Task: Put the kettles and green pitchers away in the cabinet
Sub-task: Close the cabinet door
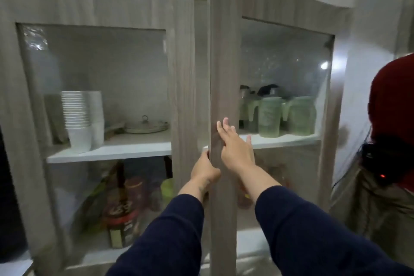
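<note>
The right cabinet door [224, 63] stands ajar, a wood frame around a glass pane. Behind that pane, on the upper shelf, stand two green pitchers [270, 116] [301, 115], with a third paler one partly hidden at the left. Behind them sits a dark-topped kettle [270, 90], and a metal kettle [244, 93] beside it. My left hand [205, 171] grips the door's free edge from behind. My right hand [235, 148] lies flat on the door's front, fingers spread.
The left door [183, 74] is closed; behind its glass are stacked white cups [78, 114], a lid [146, 125], and bottles and jars [122, 215] below. A person in a red top [392, 107] stands close at the right.
</note>
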`<state>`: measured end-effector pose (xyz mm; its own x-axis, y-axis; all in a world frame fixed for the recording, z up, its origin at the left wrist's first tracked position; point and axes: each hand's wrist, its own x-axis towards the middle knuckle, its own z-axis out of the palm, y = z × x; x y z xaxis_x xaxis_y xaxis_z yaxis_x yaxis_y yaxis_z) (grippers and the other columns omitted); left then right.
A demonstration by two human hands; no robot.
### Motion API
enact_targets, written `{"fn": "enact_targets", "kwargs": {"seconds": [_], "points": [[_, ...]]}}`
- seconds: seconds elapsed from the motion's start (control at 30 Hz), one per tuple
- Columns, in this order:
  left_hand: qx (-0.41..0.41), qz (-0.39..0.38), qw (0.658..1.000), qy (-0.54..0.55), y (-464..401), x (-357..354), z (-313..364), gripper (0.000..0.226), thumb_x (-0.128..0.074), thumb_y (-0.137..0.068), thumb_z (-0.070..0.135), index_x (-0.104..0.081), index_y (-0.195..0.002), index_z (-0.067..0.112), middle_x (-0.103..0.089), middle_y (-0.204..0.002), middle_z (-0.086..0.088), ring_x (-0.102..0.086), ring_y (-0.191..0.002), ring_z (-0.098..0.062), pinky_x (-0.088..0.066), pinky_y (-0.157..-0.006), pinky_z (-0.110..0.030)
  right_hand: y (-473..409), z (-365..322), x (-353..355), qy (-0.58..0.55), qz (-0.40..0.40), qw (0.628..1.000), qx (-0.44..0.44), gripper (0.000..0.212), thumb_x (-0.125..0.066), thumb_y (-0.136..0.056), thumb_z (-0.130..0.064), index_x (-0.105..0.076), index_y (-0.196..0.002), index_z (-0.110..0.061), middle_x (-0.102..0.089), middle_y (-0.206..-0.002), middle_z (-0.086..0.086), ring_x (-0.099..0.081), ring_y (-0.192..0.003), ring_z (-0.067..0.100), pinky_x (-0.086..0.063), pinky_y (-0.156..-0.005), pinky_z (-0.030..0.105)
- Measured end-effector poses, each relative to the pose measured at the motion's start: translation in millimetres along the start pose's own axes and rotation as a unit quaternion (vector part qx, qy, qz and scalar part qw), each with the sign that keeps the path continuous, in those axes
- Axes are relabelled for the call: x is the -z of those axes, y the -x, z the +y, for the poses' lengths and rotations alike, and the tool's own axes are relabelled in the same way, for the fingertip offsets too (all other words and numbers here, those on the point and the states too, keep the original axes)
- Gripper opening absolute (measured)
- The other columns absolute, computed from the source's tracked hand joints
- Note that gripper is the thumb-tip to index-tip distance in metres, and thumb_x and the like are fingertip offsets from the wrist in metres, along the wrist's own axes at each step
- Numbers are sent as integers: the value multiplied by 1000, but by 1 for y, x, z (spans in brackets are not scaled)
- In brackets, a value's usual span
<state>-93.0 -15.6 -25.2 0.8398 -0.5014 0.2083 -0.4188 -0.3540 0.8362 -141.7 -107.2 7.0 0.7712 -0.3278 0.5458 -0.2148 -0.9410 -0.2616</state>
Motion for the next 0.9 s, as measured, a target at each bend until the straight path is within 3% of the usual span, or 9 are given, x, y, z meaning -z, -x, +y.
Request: {"fn": "enact_targets", "kwargs": {"seconds": [0.13,0.2,0.27,0.37,0.47,0.63,0.9], "points": [[0,23,1000,4,-58,3,-25,68,-59,-86,2,-32,-147,20,-50,-142,-5,-53,-125,-22,-46,-98,-31,-45,4,-41,34,29,999,25,76,-35,-92,-2,0,-154,-29,12,-161,-10,5,-150,15,7,-118,54],[-7,31,1000,2,-82,4,-36,75,-60,-85,3,-27,-150,23,-42,-150,-4,-46,-134,-22,-42,-108,-39,-64,9,-62,44,53,997,43,74,-36,-92,-4,-1,-154,-26,12,-161,-8,8,-150,17,7,-118,54],[-35,61,994,-79,-99,9,-44,79,-57,-86,3,-20,-153,24,-27,-158,0,-30,-144,-21,-29,-117,-45,-82,15,-84,47,91,992,70,72,-39,-92,-5,-5,-154,-21,8,-162,-3,9,-150,20,7,-118,54],[-129,153,934,-295,-119,23,-53,80,-47,-91,9,-1,-155,22,7,-163,6,5,-151,-15,1,-121,-48,-113,24,-113,71,149,981,99,64,-34,-97,-20,-7,-154,-17,5,-163,4,8,-150,21,5,-117,53],[-197,214,872,-393,-150,35,-63,74,-37,-95,19,10,-152,16,27,-158,2,23,-147,-17,9,-119,-52,-143,32,-132,81,164,977,107,65,-25,-96,-34,-2,-155,-17,10,-162,5,12,-149,20,6,-117,57],[-261,280,789,-480,-195,37,-96,78,-30,-88,28,11,-152,10,21,-161,-6,17,-149,-23,-1,-117,-57,-168,42,-157,104,220,963,119,67,-26,-98,-41,5,-152,-18,25,-159,2,21,-147,19,8,-116,60],[-289,361,751,-471,-213,26,-109,73,-27,-94,36,9,-153,12,19,-162,-3,16,-150,-20,3,-117,-50,-177,39,-173,90,290,945,119,58,-11,-100,-40,7,-153,-23,20,-161,1,15,-149,18,5,-117,58]]}}
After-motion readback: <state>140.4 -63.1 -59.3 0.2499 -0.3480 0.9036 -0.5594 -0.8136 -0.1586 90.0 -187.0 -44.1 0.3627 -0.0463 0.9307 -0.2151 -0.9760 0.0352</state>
